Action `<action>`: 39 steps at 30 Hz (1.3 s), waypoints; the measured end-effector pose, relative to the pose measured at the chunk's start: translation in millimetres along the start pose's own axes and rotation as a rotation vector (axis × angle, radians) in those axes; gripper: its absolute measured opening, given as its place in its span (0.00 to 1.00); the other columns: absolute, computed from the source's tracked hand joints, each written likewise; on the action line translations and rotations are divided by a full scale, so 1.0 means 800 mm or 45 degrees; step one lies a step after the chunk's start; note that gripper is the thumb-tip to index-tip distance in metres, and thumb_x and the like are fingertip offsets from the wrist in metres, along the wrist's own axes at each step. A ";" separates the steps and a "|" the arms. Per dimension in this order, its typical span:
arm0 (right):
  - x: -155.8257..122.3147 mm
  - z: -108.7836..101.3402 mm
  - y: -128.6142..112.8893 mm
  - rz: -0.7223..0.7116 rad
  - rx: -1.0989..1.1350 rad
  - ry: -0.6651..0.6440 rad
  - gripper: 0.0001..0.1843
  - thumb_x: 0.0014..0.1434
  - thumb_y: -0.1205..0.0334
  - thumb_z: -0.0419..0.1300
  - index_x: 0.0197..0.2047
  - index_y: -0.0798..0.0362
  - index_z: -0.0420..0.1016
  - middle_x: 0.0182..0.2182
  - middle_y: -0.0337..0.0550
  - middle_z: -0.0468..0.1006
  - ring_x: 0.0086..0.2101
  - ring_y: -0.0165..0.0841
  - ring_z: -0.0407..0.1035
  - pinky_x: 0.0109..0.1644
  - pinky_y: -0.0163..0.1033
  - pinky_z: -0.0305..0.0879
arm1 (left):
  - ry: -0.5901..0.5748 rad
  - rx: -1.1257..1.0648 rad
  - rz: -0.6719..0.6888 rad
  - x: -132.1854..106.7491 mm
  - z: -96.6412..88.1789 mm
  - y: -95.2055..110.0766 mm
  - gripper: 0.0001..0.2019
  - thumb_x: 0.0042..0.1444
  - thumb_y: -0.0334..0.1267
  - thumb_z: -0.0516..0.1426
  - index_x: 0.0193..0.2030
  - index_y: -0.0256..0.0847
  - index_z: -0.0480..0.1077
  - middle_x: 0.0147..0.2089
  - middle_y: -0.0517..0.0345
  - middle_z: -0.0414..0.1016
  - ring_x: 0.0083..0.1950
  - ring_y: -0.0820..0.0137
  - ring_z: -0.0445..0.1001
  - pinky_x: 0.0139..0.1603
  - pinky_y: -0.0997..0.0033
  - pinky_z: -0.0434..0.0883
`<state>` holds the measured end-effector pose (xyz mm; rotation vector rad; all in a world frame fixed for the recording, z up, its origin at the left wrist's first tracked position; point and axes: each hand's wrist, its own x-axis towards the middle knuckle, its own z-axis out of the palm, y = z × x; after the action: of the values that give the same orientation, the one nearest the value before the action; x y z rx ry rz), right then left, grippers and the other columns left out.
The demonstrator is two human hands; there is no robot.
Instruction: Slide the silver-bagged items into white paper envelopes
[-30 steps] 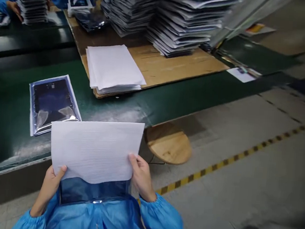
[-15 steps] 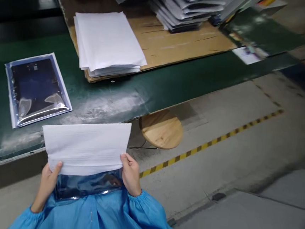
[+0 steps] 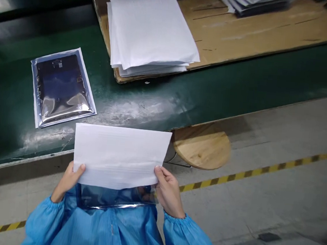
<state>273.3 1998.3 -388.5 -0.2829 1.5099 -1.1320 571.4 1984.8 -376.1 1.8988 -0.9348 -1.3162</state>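
Observation:
I hold a white foam sheet (image 3: 119, 155) in front of my chest, with a clear shiny bag holding a dark panel (image 3: 111, 198) showing just below it. My left hand (image 3: 69, 179) grips the left lower corner, thumb on top of the sheet. My right hand (image 3: 169, 191) grips the right lower corner, fingers closed round the sheet and the bag's edge. Both sleeves are blue. How far the sheet is inside the bag I cannot tell.
A green conveyor belt (image 3: 226, 86) runs across. On it lie a bagged dark panel (image 3: 62, 87) and a brown cardboard sheet (image 3: 246, 26) bearing a stack of white foam sheets (image 3: 151, 33). A round wooden stool (image 3: 204, 147) stands under the belt's edge. Yellow-black floor tape (image 3: 262, 169) crosses the grey floor.
The view has tilted down and toward the belt; the tall stacks at the back have left the frame. The white sheet sits lower against the bag, with less of the bag showing.

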 end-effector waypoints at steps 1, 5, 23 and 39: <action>-0.001 0.000 0.002 0.003 -0.006 0.007 0.21 0.40 0.44 0.69 0.31 0.53 0.77 0.27 0.41 0.81 0.32 0.39 0.73 0.34 0.40 0.69 | -0.049 -0.015 -0.026 0.005 0.000 0.001 0.32 0.35 0.65 0.60 0.34 0.35 0.74 0.36 0.46 0.78 0.41 0.56 0.75 0.41 0.61 0.72; -0.002 -0.005 0.009 0.019 -0.011 -0.016 0.20 0.42 0.46 0.69 0.33 0.52 0.78 0.28 0.41 0.81 0.32 0.38 0.73 0.34 0.39 0.69 | -0.195 -0.099 -0.120 0.005 0.012 -0.006 0.36 0.40 0.66 0.56 0.42 0.32 0.72 0.37 0.46 0.79 0.40 0.58 0.76 0.40 0.61 0.73; -0.006 -0.022 0.021 -0.014 -0.109 0.086 0.21 0.46 0.45 0.66 0.36 0.55 0.77 0.26 0.42 0.81 0.26 0.35 0.71 0.31 0.38 0.66 | 0.085 0.121 -0.047 -0.041 0.050 -0.015 0.23 0.43 0.51 0.61 0.40 0.34 0.71 0.40 0.48 0.77 0.41 0.60 0.74 0.42 0.63 0.70; -0.014 -0.034 0.028 -0.151 -0.378 -0.047 0.20 0.50 0.44 0.62 0.32 0.54 0.73 0.24 0.39 0.77 0.26 0.32 0.68 0.31 0.35 0.63 | -0.222 -0.121 -0.361 -0.029 0.027 -0.045 0.36 0.42 0.62 0.58 0.48 0.31 0.70 0.46 0.42 0.78 0.46 0.56 0.76 0.51 0.57 0.71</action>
<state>261.8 2030.5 -402.3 -0.5996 1.6451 -0.9859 551.8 2021.4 -400.4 1.9168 -0.6875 -1.6842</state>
